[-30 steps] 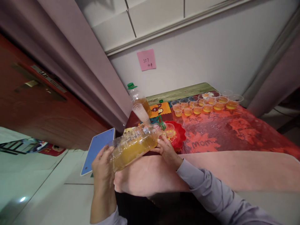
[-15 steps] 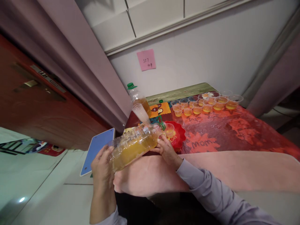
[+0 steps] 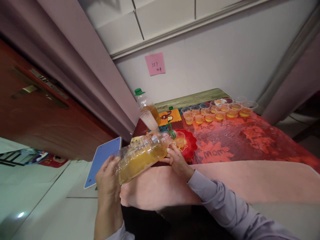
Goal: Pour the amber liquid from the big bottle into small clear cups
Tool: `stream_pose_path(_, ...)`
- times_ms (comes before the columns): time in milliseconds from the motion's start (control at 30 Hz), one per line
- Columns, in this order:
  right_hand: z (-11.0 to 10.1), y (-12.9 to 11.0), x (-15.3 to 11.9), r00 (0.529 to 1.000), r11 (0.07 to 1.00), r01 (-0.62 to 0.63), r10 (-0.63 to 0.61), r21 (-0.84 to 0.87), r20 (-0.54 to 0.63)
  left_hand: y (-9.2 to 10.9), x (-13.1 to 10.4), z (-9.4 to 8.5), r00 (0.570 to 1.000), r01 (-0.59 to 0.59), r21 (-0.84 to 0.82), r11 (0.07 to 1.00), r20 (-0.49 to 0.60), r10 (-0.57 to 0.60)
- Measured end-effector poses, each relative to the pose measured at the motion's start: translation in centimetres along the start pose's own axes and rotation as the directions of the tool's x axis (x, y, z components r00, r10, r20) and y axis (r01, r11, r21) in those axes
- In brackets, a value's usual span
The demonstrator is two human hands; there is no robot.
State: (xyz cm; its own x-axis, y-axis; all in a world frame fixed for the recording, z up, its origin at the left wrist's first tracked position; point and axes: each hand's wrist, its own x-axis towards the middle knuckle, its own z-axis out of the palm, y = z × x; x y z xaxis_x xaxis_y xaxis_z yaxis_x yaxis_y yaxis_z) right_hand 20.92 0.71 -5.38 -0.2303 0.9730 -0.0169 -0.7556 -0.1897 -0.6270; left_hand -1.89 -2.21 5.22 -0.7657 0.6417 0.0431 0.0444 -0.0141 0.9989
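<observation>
A large clear plastic bottle of yellow liquid lies tilted almost on its side, its mouth toward the right. My left hand is closed around its base. Near the neck, my right hand grips the bottle from below with its fingers. A green handle ring sticks up at the neck. Just beyond the mouth, a clear plastic cup stands on a red scalloped plate, partly hidden by the bottle; some yellow shows at its bottom.
Rows of clear cups, several with yellow liquid, stand at the table's back right. A second green-capped bottle and a slanted stack of cups are behind my bottle. A loose green cap lies near the wall. A blue board is left.
Both hands keep their grip and the bottle stays tilted over the plate at about the same angle. The whole view has shifted slightly.
</observation>
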Motion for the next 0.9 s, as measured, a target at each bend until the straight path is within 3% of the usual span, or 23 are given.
stream_pose_path(667, 0.0, -0.1, 0.0, 1.000, 1.000, -0.004, 0.003, -0.017, -0.011, 0.0, -0.3, 0.1, 0.999, 0.036, -0.007, 0.999, -0.010, -0.036)
stream_pose_path(900, -0.1, -0.5, -0.1, 0.996, 0.994, 0.083, -0.084, -0.065, -0.014, -3.4, 0.5, -0.2, 0.975, 0.170, -0.140, 0.976, 0.167, -0.146)
